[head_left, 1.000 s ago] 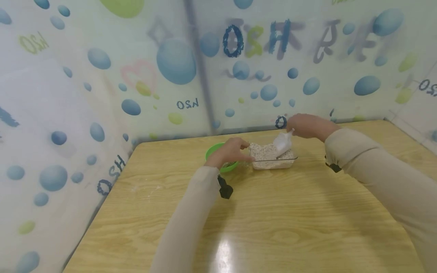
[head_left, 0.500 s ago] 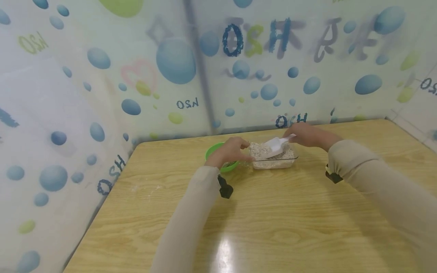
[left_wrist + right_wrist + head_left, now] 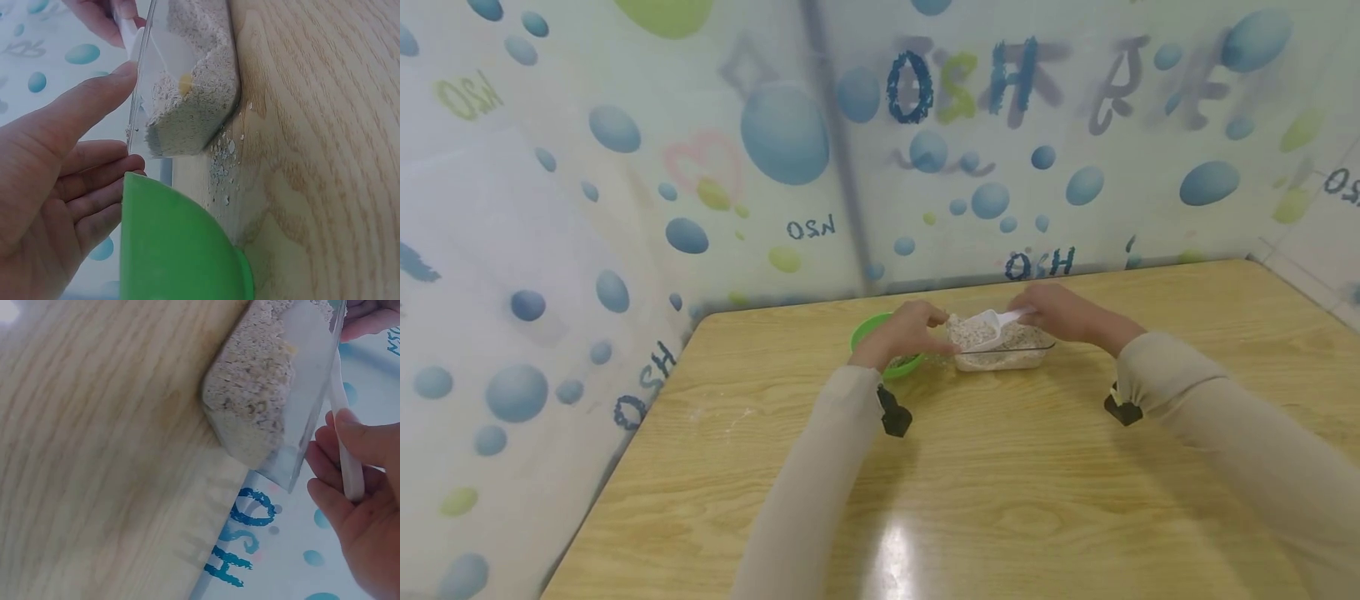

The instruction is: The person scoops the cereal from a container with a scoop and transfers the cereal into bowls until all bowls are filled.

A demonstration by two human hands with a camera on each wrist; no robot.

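A clear, straight-sided container [image 3: 1000,360] of pale, oat-like flakes [image 3: 250,381] rests on the table. My right hand [image 3: 1060,312] grips the handle of a white scoop [image 3: 997,321], thumb on one side and fingers curled on the other. The scoop's bowl dips into the container, with flakes in it. My left hand [image 3: 906,332] holds the container's left end, its thumb along the rim and fingertips at the corner in the left wrist view. Under that hand stands a green bowl [image 3: 175,244], with some flakes inside in the head view; the hand partly hides it.
Loose flakes [image 3: 224,164] lie on the wooden table [image 3: 1000,492] between the bowl and the container. A wall covering [image 3: 730,150] with blue bubbles and lettering rises right behind the table's far edge.
My right hand has come lower and left. The scoop has gone from steep to flatter, sliding left through the flakes and picking some up. My left hand has stayed in place.
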